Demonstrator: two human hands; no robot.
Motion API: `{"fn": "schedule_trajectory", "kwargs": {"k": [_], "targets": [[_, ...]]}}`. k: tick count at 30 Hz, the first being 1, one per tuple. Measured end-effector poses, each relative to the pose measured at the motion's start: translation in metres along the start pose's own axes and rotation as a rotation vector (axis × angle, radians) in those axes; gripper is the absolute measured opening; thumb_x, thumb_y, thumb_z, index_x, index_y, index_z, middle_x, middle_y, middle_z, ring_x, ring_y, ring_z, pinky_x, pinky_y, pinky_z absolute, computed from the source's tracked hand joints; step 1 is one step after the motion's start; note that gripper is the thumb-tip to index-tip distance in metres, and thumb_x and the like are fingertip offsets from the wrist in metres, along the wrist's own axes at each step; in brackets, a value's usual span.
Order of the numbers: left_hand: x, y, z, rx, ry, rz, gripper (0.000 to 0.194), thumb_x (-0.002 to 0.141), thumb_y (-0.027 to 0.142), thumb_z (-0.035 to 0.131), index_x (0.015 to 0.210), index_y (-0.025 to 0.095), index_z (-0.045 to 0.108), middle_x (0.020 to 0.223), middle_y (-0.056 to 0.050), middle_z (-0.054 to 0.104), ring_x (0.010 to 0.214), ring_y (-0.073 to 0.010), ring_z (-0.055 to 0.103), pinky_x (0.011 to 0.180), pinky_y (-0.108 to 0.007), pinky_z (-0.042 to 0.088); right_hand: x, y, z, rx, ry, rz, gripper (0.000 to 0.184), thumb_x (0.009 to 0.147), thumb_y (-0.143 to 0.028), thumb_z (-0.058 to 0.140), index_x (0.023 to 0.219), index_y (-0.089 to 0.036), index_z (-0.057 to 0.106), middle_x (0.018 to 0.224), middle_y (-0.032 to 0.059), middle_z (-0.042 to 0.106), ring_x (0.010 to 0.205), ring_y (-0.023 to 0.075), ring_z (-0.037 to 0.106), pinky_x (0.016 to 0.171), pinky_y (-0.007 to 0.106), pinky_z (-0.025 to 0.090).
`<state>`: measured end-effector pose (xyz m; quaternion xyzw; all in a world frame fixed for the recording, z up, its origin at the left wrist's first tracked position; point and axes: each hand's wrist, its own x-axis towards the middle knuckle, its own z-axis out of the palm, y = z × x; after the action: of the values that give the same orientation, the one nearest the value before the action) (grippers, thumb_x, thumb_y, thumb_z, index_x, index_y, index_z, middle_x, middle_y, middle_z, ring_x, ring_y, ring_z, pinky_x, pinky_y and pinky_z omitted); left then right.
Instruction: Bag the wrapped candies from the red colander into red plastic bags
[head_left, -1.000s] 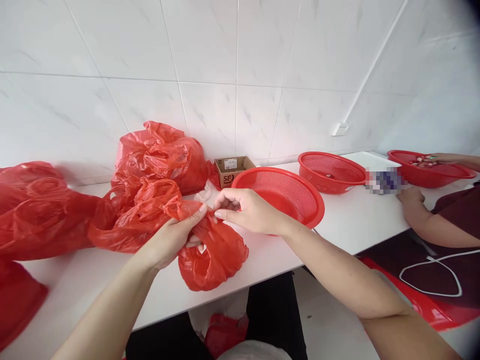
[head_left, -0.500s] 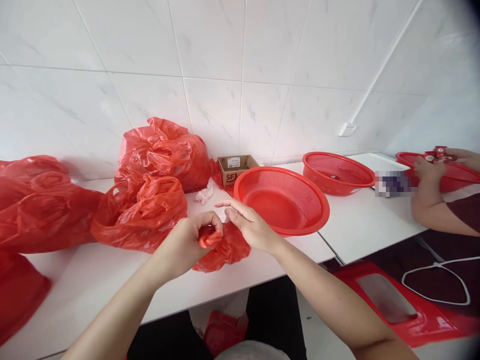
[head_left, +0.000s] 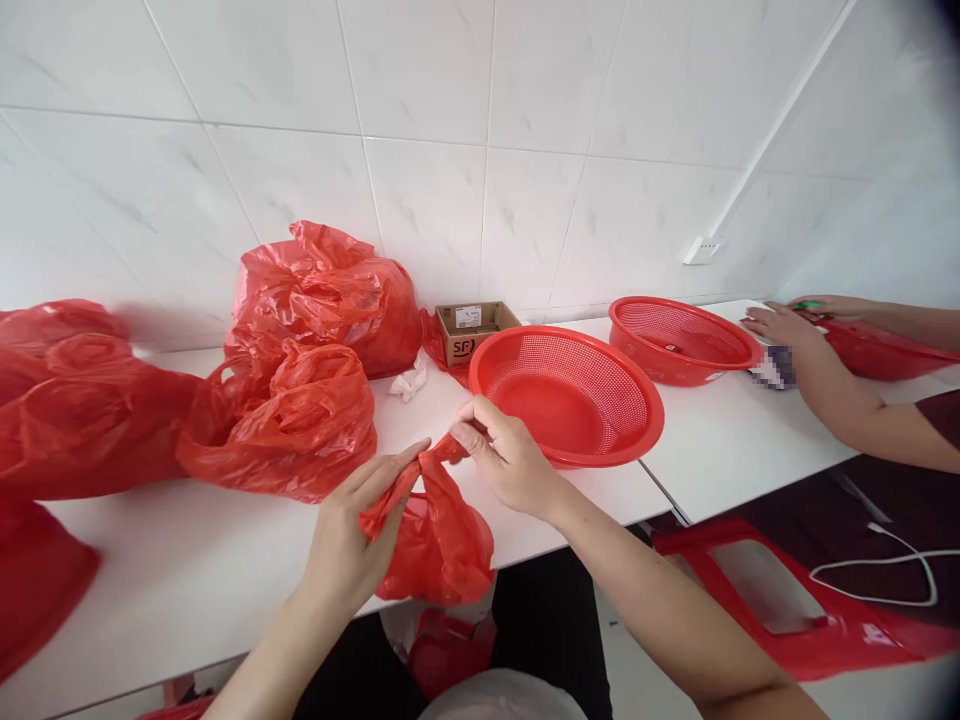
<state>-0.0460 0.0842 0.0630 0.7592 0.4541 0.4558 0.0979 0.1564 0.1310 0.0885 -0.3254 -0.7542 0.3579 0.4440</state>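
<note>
A small red plastic bag (head_left: 442, 545) hangs between my hands at the table's front edge, its lower part bulging. My left hand (head_left: 349, 520) is closed around one twisted side of the bag's top. With thumb and fingers, my right hand (head_left: 506, 455) pinches another twisted end and draws it to the right. What the bag contains is hidden. Just beyond my right hand sits a large red perforated basin (head_left: 566, 400) with a bare bottom. A bunched red plastic bag (head_left: 307, 430) lies left of my hands.
Behind stand a bigger red bag (head_left: 322, 290) and an open cardboard box (head_left: 472, 330), with crumpled white tissue (head_left: 409, 382) in front. More red bags (head_left: 82, 410) lie left. At right are a second basin (head_left: 682, 340), a co-worker's arms (head_left: 832, 370) and a red stool (head_left: 787, 600).
My hands have pulled the bag's gathered top into two stretched ends, and the bag has come nearer me. The co-worker's hands have moved left and now hold something partly green.
</note>
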Motion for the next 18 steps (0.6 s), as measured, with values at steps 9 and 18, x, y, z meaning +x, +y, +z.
{"fn": "schedule_trajectory", "kwargs": {"k": [9,18], "targets": [[-0.060,-0.014,-0.011,0.018,0.022,-0.122,0.025,0.097,0.021,0.052,0.113,0.030,0.069,0.117,-0.001,0.073,0.113,-0.0168,0.061,0.091,-0.028,0.054,0.033,0.040,-0.020,0.034,0.214,0.144,0.024,0.093,-0.041,0.054,0.079,-0.022,0.049,0.066,-0.0055,0.051,0.054,0.0112,0.053,0.056,0.026,0.045],[-0.069,0.003,-0.014,-0.075,-0.099,-0.044,0.022,0.094,0.017,0.053,0.084,0.027,0.070,0.139,0.000,0.061,0.134,-0.0216,0.042,0.103,-0.032,0.044,0.058,0.070,-0.013,-0.245,0.214,0.174,0.022,0.091,-0.033,0.052,0.073,-0.022,0.047,0.063,-0.0048,0.048,0.059,0.0125,0.047,0.061,0.025,0.039]]}}
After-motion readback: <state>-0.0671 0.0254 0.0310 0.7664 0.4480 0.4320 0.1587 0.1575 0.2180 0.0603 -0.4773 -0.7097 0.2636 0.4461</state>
